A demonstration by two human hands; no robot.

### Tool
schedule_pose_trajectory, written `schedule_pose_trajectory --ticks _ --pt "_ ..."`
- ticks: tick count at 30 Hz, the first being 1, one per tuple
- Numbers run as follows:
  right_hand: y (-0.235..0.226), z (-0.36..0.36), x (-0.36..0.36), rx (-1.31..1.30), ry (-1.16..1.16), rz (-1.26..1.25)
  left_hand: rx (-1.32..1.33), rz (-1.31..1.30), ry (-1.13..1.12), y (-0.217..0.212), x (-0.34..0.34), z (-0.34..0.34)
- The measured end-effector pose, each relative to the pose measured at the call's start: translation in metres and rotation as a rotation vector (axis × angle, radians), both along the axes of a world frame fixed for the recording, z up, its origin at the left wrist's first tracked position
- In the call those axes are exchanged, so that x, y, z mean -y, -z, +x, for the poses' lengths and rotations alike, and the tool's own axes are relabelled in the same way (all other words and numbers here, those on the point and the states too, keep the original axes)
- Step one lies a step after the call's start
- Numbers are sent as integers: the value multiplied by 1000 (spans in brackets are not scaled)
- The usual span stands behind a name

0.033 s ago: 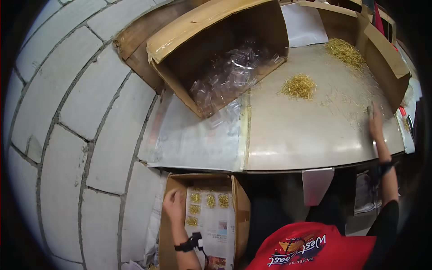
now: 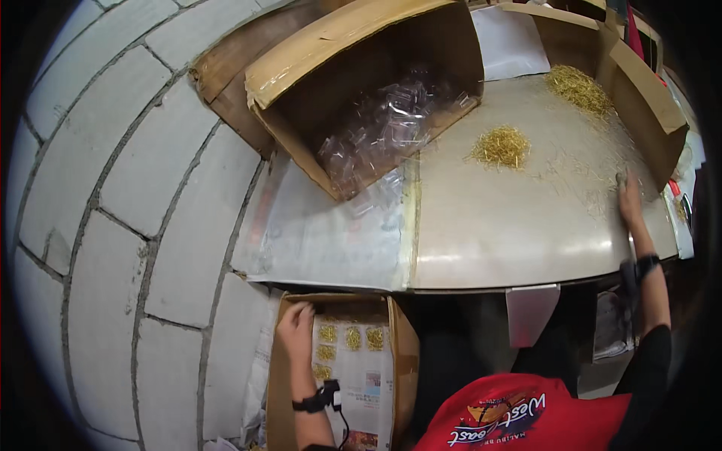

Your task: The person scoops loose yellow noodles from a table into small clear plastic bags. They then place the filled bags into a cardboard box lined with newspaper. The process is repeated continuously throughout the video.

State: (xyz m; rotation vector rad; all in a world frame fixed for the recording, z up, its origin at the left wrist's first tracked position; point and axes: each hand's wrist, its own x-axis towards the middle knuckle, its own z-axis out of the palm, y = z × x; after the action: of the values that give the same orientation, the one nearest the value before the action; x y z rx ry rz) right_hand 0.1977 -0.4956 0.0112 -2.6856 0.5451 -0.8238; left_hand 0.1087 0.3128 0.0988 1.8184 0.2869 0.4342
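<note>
My left hand (image 2: 295, 333) is over the far left corner of a cardboard box (image 2: 404, 346) beside my lap. Its fingers are curled, and whatever they may hold is hidden. Several small clear boxes filled with gold pin-like pieces (image 2: 353, 338) lie on newspaper (image 2: 363, 410) inside that box. My right hand (image 2: 630, 199) rests at the right side of the table (image 2: 511, 233), fingers stretched out and fingertips near loose gold pieces. A small heap of gold pieces (image 2: 502, 147) lies mid-table. Behind it to the right is a larger gold heap (image 2: 579, 90).
A large cardboard box (image 2: 361, 45) lies on its side at the back left, with clear plastic cases (image 2: 398, 116) spilling toward its opening. Cardboard walls (image 2: 643, 113) edge the table's right side. A white flap (image 2: 531, 312) hangs from the front edge. Block wall (image 2: 105, 263) stands left.
My left hand has shifted slightly up and toward the right at the box corner. My right hand has moved a little, staying by the table's right edge.
</note>
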Motion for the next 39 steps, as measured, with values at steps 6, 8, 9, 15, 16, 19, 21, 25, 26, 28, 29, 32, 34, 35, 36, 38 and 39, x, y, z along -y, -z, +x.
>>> schedule_pose_trajectory --ticks 6,8,9,15,16,19,21,25,26,28,29,32,34,35,36,38,39 --pt "-33 102 -95 -390 -121 23 27 592 22 6 51 167" --pt "-50 108 -150 -467 -239 -27 -25 748 38 8 74 203" --pt "-58 106 -172 -488 -302 -57 -50 841 89 7 84 213" --pt "-87 52 -250 -643 -519 -167 -152 1017 201 5 86 227" --pt "-91 42 -254 -674 -514 -179 -216 1019 245 -1 87 222" --pt "-84 23 -248 -623 -433 -192 -380 1058 125 -9 88 198" --pt "-73 13 -247 -529 -447 -127 -351 662 186 -15 78 175" --pt "-40 10 -237 -328 -517 -17 -275 -457 357 -24 102 129" --pt "-31 12 -237 -288 -525 -3 -234 -584 440 -25 117 118" --pt "-25 12 -237 -207 -545 19 -144 -844 601 -27 149 95" --pt "-30 6 -239 -257 -504 -19 -120 -945 612 -19 160 90" --pt "-64 -12 -280 -181 -404 -86 -146 -884 614 -9 200 64" --pt "-86 -26 -306 118 -584 144 -105 -646 511 -5 230 42" --pt "-96 -37 -329 108 -736 449 -76 -506 466 -3 239 30" --pt "-101 -45 -346 -36 -812 662 -53 -371 440 2 252 22" --pt "-107 -66 -380 -266 -1023 1103 36 -43 448 3 270 -4" --pt "-114 -77 -390 -363 -1068 1179 77 34 419 14 271 -11"
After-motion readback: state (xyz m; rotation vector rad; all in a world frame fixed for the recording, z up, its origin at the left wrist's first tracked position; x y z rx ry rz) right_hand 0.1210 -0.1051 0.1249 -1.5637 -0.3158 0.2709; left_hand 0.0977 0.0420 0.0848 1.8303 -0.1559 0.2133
